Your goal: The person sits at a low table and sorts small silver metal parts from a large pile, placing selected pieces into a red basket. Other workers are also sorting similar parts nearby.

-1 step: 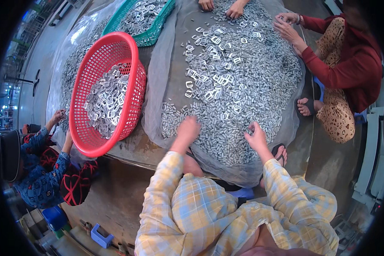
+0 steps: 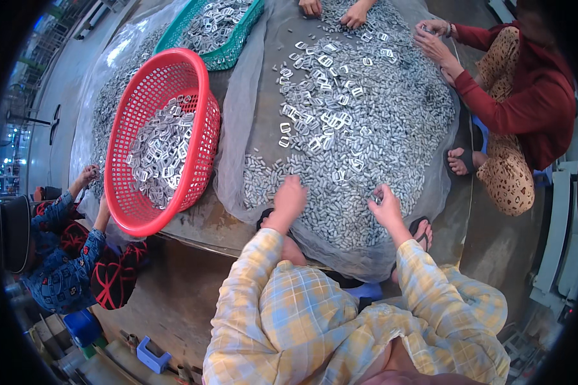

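My left hand (image 2: 290,199) is over the near left part of a wide spread of small grey metal pellets (image 2: 340,221), its fingers curled downward and partly hidden. My right hand (image 2: 386,206) hovers at the near right of the spread with thumb and fingers curled in; what they hold, if anything, is too small to make out. Between and beyond my hands lie flat metal slotted buckles (image 2: 338,176), with more buckles (image 2: 331,120) scattered over the pellets farther off. A thin translucent sheet (image 2: 228,160) lies under the spread.
A red perforated basket (image 2: 210,138) with buckles inside stands tilted at the left, beside a green basket (image 2: 230,56) of buckles. Co-workers' hands (image 2: 438,45) work at the far right, far edge (image 2: 353,16) and left (image 2: 87,176). A blue plastic stool-like piece (image 2: 153,355) is low left.
My left hand has shifted slightly to the right over the pellets. My right hand stays nearly in place.
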Demonstrator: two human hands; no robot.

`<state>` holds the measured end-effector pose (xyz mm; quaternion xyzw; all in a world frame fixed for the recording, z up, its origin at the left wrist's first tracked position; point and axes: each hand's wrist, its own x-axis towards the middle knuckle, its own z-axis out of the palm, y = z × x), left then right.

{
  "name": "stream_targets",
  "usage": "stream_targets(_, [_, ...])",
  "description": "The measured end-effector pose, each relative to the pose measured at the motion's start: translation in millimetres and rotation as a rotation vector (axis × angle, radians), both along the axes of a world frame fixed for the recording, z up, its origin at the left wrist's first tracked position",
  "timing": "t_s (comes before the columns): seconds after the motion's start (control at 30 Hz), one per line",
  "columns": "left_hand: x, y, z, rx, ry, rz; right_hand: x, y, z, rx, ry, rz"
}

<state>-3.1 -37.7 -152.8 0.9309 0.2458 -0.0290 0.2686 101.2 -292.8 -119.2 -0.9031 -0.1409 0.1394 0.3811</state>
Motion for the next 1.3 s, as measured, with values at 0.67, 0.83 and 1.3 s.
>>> stream_targets(0.67, [-6,-59,19,-0.139,-0.088,-0.505,-16,11,-3,-0.01,0.175,0.163])
stream_targets(0.83, [0,-39,15,-0.35,-0.211,-0.362,-10,12,-4,0.281,0.736,-0.105])
stream_targets(1.3, [10,-63,33,-0.86,-0.174,-0.271,-23,45,40,0.861,1.338,-0.325])
